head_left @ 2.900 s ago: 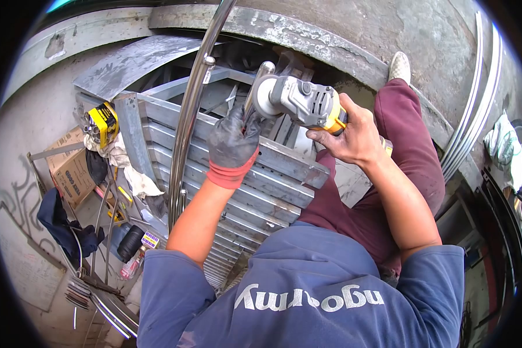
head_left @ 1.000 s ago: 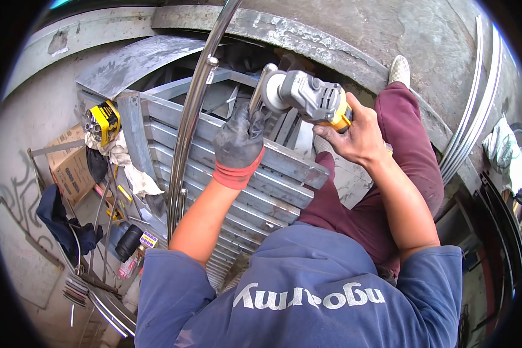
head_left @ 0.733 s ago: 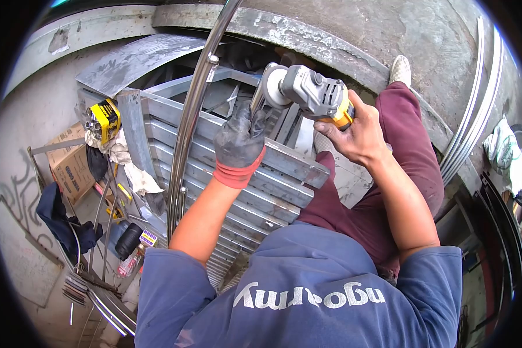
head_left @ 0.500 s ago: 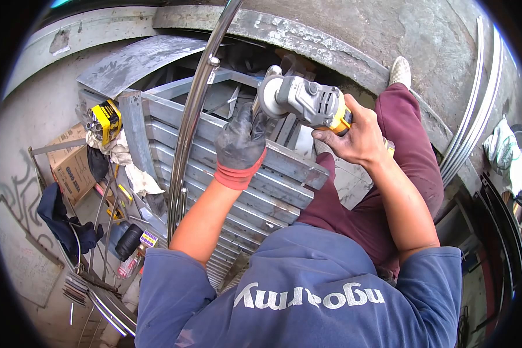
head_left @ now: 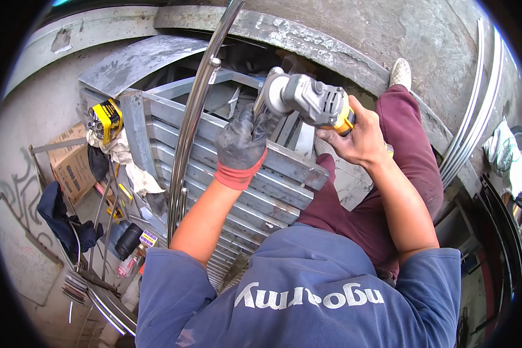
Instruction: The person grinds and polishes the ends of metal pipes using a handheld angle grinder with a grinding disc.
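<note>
My right hand (head_left: pixel 362 133), bare, is wrapped round the yellow and black body of a grey angle grinder (head_left: pixel 316 101). The grinder's pale round disc (head_left: pixel 277 94) points left, right against a short, shiny metal piece (head_left: pixel 261 104). That piece is pinched in the fingers of my left hand (head_left: pixel 240 142), which wears a dark grey work glove with a red cuff. Glove and disc hide much of it. Both hands are above a ribbed grey metal panel (head_left: pixel 232 191). Just left of my glove, a long polished tube (head_left: pixel 192 116) slants across the panel.
At left are a yellow box of tube ends (head_left: pixel 105 120), a cardboard box (head_left: pixel 69 165), rags (head_left: pixel 139 177) and a black spool (head_left: pixel 129 240). A sheet of metal (head_left: pixel 139 61) lies at the back. Long bright tubes (head_left: pixel 478 122) rest on the right beyond my leg (head_left: pixel 409 139).
The grinder has shifted slightly right and its disc has turned a little against the metal piece. My left hand is nearly where it was, with the same hold.
</note>
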Motion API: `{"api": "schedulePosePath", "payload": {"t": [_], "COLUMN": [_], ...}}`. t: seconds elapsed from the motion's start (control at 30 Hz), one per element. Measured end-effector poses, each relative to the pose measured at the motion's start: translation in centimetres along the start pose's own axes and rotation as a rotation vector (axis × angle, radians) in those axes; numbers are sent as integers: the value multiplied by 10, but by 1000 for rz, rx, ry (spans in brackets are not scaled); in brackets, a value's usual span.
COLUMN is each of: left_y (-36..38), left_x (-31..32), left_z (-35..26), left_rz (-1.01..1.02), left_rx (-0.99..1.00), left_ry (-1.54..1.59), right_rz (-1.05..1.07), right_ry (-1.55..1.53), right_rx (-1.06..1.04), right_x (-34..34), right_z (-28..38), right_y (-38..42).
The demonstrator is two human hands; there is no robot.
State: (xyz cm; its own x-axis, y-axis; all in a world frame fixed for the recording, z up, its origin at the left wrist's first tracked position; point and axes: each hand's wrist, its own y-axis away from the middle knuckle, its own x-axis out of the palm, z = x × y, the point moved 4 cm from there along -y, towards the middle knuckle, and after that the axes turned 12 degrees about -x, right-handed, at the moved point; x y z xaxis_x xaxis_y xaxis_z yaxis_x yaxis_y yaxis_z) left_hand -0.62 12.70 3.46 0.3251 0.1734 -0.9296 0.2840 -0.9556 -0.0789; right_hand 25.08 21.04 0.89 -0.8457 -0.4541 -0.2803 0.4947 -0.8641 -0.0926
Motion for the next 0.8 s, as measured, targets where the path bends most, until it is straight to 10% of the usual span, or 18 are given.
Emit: {"api": "schedulePosePath", "payload": {"t": [0.8], "left_y": [8], "left_x": [3], "left_z": [1], "left_rz": [-54], "left_rx": [46], "left_ry": [-46], "right_rz": [73], "right_ry": [56], "right_rx": [-6], "right_x": [-2], "right_z": [0], "right_y": [8]}}
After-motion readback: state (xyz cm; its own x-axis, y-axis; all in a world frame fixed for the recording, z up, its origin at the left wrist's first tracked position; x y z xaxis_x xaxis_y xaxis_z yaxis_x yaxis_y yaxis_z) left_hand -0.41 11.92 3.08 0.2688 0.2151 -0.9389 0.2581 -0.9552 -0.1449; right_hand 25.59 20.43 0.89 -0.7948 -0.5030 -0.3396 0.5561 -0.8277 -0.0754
